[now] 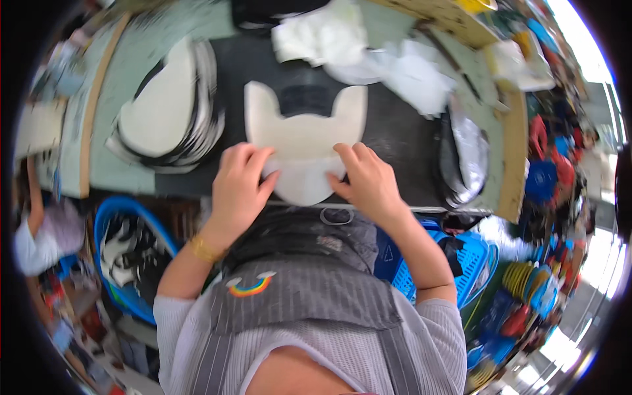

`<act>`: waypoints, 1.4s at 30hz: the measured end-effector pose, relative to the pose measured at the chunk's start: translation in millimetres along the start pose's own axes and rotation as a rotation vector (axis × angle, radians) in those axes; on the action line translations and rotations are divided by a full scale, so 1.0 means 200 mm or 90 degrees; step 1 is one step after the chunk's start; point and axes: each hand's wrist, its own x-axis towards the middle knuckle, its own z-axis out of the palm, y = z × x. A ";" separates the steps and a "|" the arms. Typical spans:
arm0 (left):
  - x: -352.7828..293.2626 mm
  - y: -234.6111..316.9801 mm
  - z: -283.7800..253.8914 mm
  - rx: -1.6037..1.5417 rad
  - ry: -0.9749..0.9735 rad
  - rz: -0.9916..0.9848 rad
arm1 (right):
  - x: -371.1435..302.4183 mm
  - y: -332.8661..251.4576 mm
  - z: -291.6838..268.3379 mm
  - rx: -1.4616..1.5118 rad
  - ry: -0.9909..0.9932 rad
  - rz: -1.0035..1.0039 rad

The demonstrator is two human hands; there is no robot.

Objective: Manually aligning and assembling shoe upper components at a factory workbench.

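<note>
A cream-white flat panel (306,135), U-shaped with two prongs and a rounded near end like a shoe upper piece, lies in front of me over the table's near edge. Its near part (303,181) looks whiter and smoother, perhaps a separate layer. My left hand (240,181) pinches the panel's left side, fingertips on top. On its right side my right hand (368,181) grips likewise, thumb and fingers bent in. What is under the fingers is hidden. Left of the panel sits a stack of similar white and black pieces (161,105).
A black mat (401,148) covers the table's middle. White thin sheets (418,76) and a crumpled white cloth (319,33) lie behind; a hammer-like tool (447,56) rests far right. A silver-black bundle (464,155) lies right. Below stand blue baskets (105,224), (471,257).
</note>
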 end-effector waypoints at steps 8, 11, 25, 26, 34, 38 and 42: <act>0.00 0.19 0.05 0.016 -0.222 0.308 | -0.43 0.53 -0.43 -0.356 0.214 0.364; 0.08 0.24 0.01 -0.012 -0.227 0.309 | -0.52 0.65 -0.48 -0.124 0.290 0.343; 0.13 0.46 0.13 -0.974 -0.121 -0.304 | -0.06 -0.06 -0.16 0.389 0.305 0.046; 0.13 0.45 0.11 -1.055 -0.113 -0.376 | -0.05 -0.10 -0.14 0.287 0.341 -0.022; 0.08 0.43 -0.03 -0.951 -0.027 -0.190 | 0.01 -0.24 -0.26 0.013 0.331 -0.229; 0.04 0.46 -0.04 -0.861 0.054 -0.136 | 0.01 -0.23 -0.30 -0.054 0.289 -0.316; 0.04 0.44 -0.07 -0.933 -0.014 -0.172 | 0.01 -0.29 -0.32 -0.099 0.321 -0.301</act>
